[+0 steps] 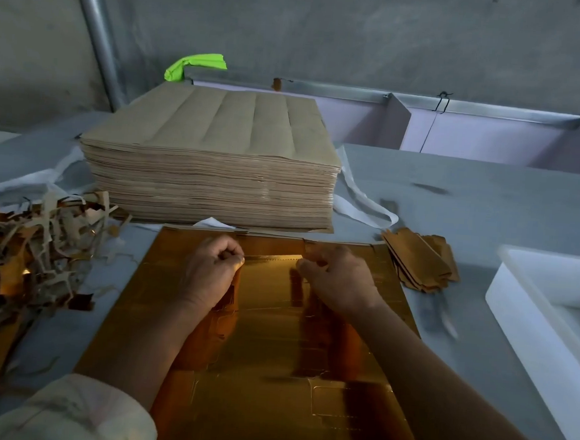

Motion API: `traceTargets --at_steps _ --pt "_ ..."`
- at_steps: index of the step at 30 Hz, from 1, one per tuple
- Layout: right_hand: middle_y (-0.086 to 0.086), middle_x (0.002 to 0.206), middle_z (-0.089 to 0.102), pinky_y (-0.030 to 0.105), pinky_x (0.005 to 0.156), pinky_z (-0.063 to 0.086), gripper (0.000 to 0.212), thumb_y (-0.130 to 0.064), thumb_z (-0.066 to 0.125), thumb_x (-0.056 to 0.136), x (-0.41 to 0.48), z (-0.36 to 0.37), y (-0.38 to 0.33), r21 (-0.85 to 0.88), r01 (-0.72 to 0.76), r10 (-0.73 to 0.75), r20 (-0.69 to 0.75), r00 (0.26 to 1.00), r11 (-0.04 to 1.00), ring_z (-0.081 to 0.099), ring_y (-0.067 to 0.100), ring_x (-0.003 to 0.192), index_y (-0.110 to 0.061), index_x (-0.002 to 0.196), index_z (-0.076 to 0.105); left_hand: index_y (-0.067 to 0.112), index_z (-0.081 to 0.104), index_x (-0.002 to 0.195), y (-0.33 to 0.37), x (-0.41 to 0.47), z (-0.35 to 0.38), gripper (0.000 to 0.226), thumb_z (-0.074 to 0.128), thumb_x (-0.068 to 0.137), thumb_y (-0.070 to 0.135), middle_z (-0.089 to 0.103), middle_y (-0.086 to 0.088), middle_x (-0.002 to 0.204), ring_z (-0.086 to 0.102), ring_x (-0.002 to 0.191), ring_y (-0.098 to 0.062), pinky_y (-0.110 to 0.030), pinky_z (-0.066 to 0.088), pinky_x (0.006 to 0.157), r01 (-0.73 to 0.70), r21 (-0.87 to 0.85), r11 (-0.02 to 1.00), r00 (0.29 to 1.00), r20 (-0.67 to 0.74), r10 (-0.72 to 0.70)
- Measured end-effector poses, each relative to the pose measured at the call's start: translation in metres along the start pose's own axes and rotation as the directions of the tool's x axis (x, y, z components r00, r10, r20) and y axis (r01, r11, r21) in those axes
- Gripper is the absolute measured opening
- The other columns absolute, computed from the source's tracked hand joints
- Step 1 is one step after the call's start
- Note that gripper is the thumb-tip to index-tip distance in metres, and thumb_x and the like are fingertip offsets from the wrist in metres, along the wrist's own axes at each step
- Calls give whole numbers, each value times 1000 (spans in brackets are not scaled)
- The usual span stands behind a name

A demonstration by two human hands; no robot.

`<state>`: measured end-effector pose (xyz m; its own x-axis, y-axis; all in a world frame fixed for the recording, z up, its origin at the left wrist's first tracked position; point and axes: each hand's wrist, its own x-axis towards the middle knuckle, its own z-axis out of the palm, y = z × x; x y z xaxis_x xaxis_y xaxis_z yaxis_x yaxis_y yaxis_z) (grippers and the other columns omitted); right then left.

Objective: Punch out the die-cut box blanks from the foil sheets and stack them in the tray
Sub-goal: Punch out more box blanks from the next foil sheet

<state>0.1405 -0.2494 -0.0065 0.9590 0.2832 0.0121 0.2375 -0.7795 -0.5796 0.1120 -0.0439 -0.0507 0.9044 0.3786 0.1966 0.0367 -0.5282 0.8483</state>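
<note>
With left hand (209, 274) and right hand (339, 281) curled, pinches the far edge of the foil sheet (266, 338), flat on the table (471, 205). Seems to be starting a punch-out; next calls for tearing along the die-cut line, then moving the punched blanks (419, 266) right into the tray (528, 326).

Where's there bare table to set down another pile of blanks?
The widest bare table lies right of the brown sheet stack, behind the punched blanks and white tray. A narrow strip runs between the scrap pile and the foil sheet. Crowded: left edge and centre.
</note>
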Motion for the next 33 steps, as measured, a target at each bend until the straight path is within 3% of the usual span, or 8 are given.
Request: traceTargets --at_steps 6,12,17,22,25,28,30,33 --pt "2 107 61 30 72 56 26 -42 55 97 1 14 2 -87 -26 29 32 999 996 61 17 90 -23 107 68 26 59 73 1 1 0 27 65 90 7 57 6 88 52 80 -9 -23 38 62 -6 -6 1000 1000 -2 6" --pt "-8 93 64 18 59 42 10 -35 62 94 4 16 6 228 -98 111 -48 993 969 58 5 81 -26 97 67 31 61 74 -4 4 1 27 65 91 11 60 3 94 57 86 -16 -26 42 66 14 -3 1000 1000 -4 -14" --pt "-1 92 64 29 66 56 9 -32 60 95 1 20 11 409 -88 116 -44 992 908 63 18 85 -26 89 60 37 62 80 -3 2 0 26 61 95 16 61 1 105 60 95 -21 -37 54 79 41 11 999 998 53 -42" --pt "1 92 64 47 75 61 9 -30 61 95 -4 26 14 569 -133 199 -56 978 812 66 26 89 -27 86 60 28 66 101 14 7 -18 10 62 95 21 63 0 114 60 107 -19 -23 43 76 105 -95 990 962 261 -77" --pt "1 94 65 48 77 61 9 -31 61 95 -6 27 12 579 -127 198 -60 978 805 66 26 90 -27 87 60 39 51 132 12 4 -38 60 66 78 60 39 8 142 37 131 -13 -35 37 98 -15 100 995 922 386 -25" --pt "4 94 66 53 77 60 9 -29 62 95 -5 26 11 608 -143 220 -54 974 781 66 30 92 -25 87 62 41 11 155 4 -4 -45 118 54 56 89 -2 20 162 3 149 -15 -53 15 119 -197 393 898 840 539 -52" --pt "5 96 65 54 76 60 9 -29 62 94 -5 26 10 625 -156 235 -44 971 765 66 32 93 -25 86 62 34 -4 157 -8 -7 -40 134 38 49 102 -15 13 164 -14 150 -15 -47 -4 121 -320 535 782 811 582 -66" --pt "4 102 63 51 76 61 8 -32 62 94 -6 25 10 617 -170 244 -37 969 768 64 28 94 -26 87 62 33 -8 157 -22 -7 -32 137 19 45 108 -16 10 165 -17 150 -14 -43 -11 120 -399 628 668 809 584 -66"
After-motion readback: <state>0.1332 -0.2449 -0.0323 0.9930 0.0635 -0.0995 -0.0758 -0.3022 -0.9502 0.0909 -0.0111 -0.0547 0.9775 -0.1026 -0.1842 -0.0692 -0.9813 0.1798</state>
